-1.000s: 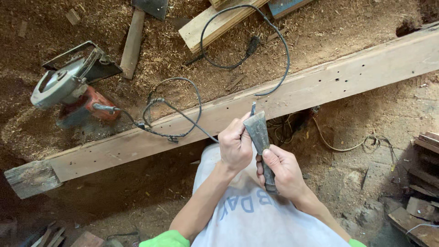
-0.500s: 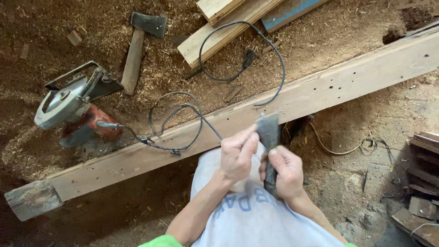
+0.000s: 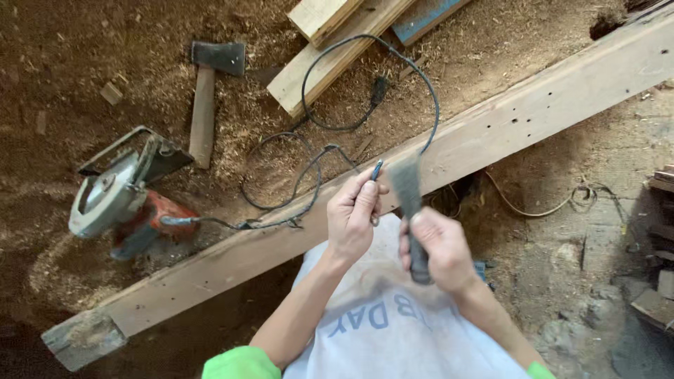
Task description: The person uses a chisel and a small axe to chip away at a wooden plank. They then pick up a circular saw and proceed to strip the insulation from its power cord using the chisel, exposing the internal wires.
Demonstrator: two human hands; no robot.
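A white shirt with green sleeves fills the near edge. The right hand is closed around the dark handle of a flat-bladed tool, blade pointing away and blurred; its kind cannot be told for certain. The left hand is pinched shut on a thin pencil-like stick, held just beside the blade but apart from it. Against the frames of a second and half a second ago, the blade is now raised and tilted slightly leftward, and the left hand, formerly laid against the blade, is drawn off to its left; the stick's tip is newly shown. This is judged to mark a pass of stick against blade, perhaps a sharpening stroke. Beyond the hands a long beam is laid slantwise across the sawdust floor, a black cord looped over it. Farther left a circular saw is set down, then an axe, then stacked planks at the far edge.
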